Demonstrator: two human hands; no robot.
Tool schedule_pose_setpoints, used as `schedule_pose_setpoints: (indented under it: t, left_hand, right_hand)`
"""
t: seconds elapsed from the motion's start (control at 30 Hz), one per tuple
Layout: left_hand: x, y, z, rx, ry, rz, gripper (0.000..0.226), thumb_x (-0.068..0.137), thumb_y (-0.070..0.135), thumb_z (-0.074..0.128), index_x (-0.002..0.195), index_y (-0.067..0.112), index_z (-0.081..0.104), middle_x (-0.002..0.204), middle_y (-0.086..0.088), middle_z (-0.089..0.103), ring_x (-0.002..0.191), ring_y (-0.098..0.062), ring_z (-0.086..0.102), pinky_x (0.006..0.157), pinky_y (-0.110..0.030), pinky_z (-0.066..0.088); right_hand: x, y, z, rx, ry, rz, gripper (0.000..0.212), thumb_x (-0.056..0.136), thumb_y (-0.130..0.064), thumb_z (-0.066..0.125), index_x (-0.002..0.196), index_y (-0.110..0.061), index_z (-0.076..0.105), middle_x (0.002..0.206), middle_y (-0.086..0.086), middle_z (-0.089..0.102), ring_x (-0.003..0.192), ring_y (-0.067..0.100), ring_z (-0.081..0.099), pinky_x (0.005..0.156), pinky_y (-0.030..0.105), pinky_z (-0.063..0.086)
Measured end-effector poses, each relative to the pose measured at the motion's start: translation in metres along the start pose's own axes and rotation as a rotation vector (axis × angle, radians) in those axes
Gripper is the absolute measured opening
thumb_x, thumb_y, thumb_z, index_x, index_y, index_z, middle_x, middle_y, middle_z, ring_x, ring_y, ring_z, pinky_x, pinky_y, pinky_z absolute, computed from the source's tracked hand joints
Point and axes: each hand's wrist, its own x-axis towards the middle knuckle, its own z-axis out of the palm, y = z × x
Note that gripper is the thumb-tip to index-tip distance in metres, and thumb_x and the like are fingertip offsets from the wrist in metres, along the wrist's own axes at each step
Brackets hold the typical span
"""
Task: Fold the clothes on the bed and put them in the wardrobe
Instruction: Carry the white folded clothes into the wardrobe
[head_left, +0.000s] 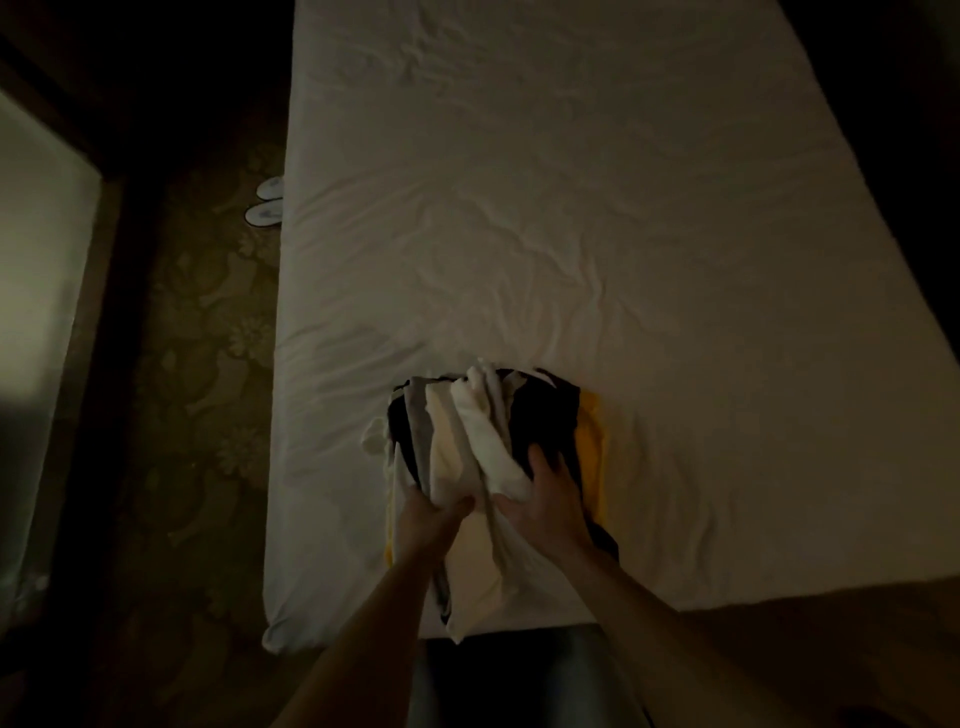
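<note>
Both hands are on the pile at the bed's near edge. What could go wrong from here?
1. The pile overhangs the bed edge; pieces may slide to the floor.
2. The left hand and right hand hold only the white top layers, so the dark and yellow garments beneath may drop out when lifted.

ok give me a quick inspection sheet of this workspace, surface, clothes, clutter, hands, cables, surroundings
surface: bed with a wrinkled white sheet, mostly bare.
job's things: pile of clothes at the near edge of the bed; white, cream, grey and black pieces, a yellow garment at its right side. Some hang over the edge.
clutter: nothing seen on the bed apart from the pile.
hands: left hand grips the pale cloth at the near left; right hand lies on the pile over white and black cloth, fingers spread.
cables: nothing seen.
surroundings: dim room, patterned carpet, a pair of white slippers on the floor left of the bed. No wardrobe in view.
</note>
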Motion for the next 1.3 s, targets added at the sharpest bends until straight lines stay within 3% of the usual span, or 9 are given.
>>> schedule_pose_setpoints:
  t: [0.2, 0.3, 0.37, 0.47, 0.7, 0.87, 0.97, 1.2, 1.3]
  left_hand:
    - [-0.003, -0.006, 0.0, 0.068, -0.047, 0.096, 0.081, 0.063, 0.056, 0.064, 0.133, 0.018, 0.049, 0.116, -0.007, 0.065, 0.105, -0.029, 0.063, 0.087, -0.042, 0.053]
    - [-0.001, -0.009, 0.006, 0.246, -0.019, 0.196, 0.065, 0.082, 0.044, 0.065, 0.135, 0.012, 0.048, 0.134, -0.013, 0.053, 0.124, -0.033, 0.049, 0.101, -0.044, 0.043]
    - [-0.003, -0.004, 0.01, 0.307, -0.056, 0.191, 0.079, 0.08, 0.054, 0.06, 0.142, 0.012, 0.038, 0.149, -0.016, 0.034, 0.139, -0.034, 0.027, 0.114, -0.046, 0.025]
    - [-0.007, 0.005, 0.016, 0.346, -0.11, 0.265, 0.092, 0.066, 0.066, 0.049, 0.143, 0.018, 0.036, 0.147, -0.01, 0.041, 0.139, -0.037, 0.029, 0.113, -0.052, 0.023]
    - [-0.018, 0.005, 0.026, 0.237, -0.081, 0.341, 0.075, 0.084, 0.031, 0.064, 0.148, 0.016, 0.029, 0.143, -0.008, 0.044, 0.132, -0.029, 0.042, 0.105, -0.04, 0.04]
    - [-0.006, -0.001, 0.017, 0.193, 0.018, 0.332, 0.086, 0.062, 0.044, 0.06, 0.14, 0.016, 0.04, 0.138, -0.006, 0.039, 0.138, -0.036, 0.024, 0.107, -0.043, 0.033]
    - [0.002, 0.002, 0.014, 0.199, -0.001, 0.191, 0.091, 0.059, 0.047, 0.064, 0.141, 0.014, 0.038, 0.142, -0.016, 0.035, 0.125, -0.038, 0.039, 0.099, -0.042, 0.038]
    - [0.005, 0.001, 0.015, 0.543, 0.156, 0.163, 0.055, 0.078, 0.041, 0.061, 0.128, 0.027, 0.045, 0.122, 0.001, 0.053, 0.124, -0.025, 0.042, 0.111, -0.052, 0.02]
    - [-0.002, -0.001, 0.021, 0.437, 0.152, 0.26, 0.042, 0.078, 0.029, 0.062, 0.118, 0.022, 0.052, 0.11, 0.002, 0.056, 0.111, -0.022, 0.052, 0.104, -0.046, 0.034]
  right_hand:
    - [-0.009, -0.004, 0.004, -0.039, -0.054, -0.014, 0.081, 0.084, -0.054, 0.064, 0.149, -0.022, 0.028, 0.156, 0.012, 0.019, 0.144, 0.033, 0.017, 0.116, 0.049, 0.023]
    - [-0.007, 0.001, 0.007, 0.093, -0.039, 0.078, 0.102, 0.074, -0.06, 0.072, 0.153, -0.023, 0.018, 0.158, 0.01, 0.014, 0.145, 0.033, 0.016, 0.116, 0.046, 0.026]
    - [-0.004, 0.004, 0.006, 0.322, 0.063, 0.189, 0.123, 0.06, -0.057, 0.085, 0.153, -0.021, 0.013, 0.156, 0.007, 0.023, 0.142, 0.028, 0.027, 0.113, 0.043, 0.033]
    - [0.007, 0.013, -0.004, 0.566, 0.241, 0.336, 0.14, 0.045, -0.049, 0.093, 0.153, -0.018, 0.01, 0.152, 0.006, 0.033, 0.137, 0.027, 0.039, 0.109, 0.042, 0.039]
    - [0.016, 0.024, -0.002, 0.591, 0.103, 0.579, 0.084, 0.072, -0.029, 0.084, 0.141, -0.005, 0.043, 0.137, 0.014, 0.054, 0.121, 0.034, 0.054, 0.098, 0.042, 0.048]
    - [0.016, 0.019, -0.001, 0.562, 0.061, 0.514, 0.08, 0.078, -0.024, 0.08, 0.144, -0.004, 0.04, 0.139, 0.014, 0.052, 0.124, 0.033, 0.052, 0.096, 0.036, 0.046]
    - [0.018, 0.021, -0.007, 0.582, 0.043, 0.524, 0.075, 0.078, -0.015, 0.08, 0.142, -0.003, 0.043, 0.136, 0.015, 0.054, 0.121, 0.032, 0.054, 0.087, 0.03, 0.043]
    - [0.021, 0.019, -0.007, 0.622, 0.031, 0.506, 0.083, 0.079, -0.01, 0.078, 0.149, -0.006, 0.033, 0.146, 0.014, 0.046, 0.13, 0.033, 0.046, 0.104, 0.039, 0.043]
    - [0.019, 0.018, -0.008, 0.656, 0.058, 0.504, 0.082, 0.079, -0.012, 0.079, 0.148, -0.007, 0.034, 0.145, 0.013, 0.046, 0.13, 0.033, 0.047, 0.103, 0.04, 0.043]
